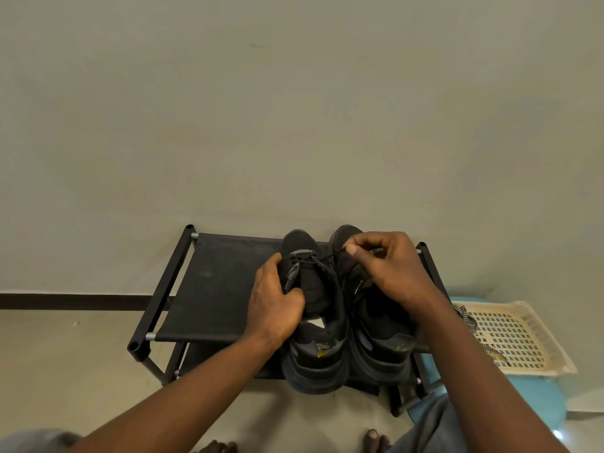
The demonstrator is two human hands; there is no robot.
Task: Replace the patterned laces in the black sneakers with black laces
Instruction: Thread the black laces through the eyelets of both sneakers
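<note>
Left sneaker [313, 361]: black, on the top shelf of the shoe rack [222, 282], right of the shelf's middle. Its long axis runs away from the person, toe toward the wall [294, 109] and heel at the shelf's near edge.
Right sneaker [382, 331]: black, just beside the left one and parallel to it, toe also toward the wall.
Black lace [322, 258]: threaded across the lowest eyelets near the left sneaker's toe. One strand runs taut, up and to the right, across to the right hand.
Left hand [274, 302]: grips the left sneaker's outer side. The thumb is curled onto the tongue and the other fingers [271, 261] wrap the upper.
Right hand [389, 269]: over the right sneaker's toe. Thumb and forefinger pinch the lace's end, and the remaining fingers [379, 253] are curled.
Patterned laces [465, 317]: black-and-white, draped over the near-left edge of a cream perforated basket [510, 335], well apart from the sneakers.
Basket support: a blue stool [536, 397], right of the rack.
Floor [65, 371]: pale; bare toes show at the bottom edge.
</note>
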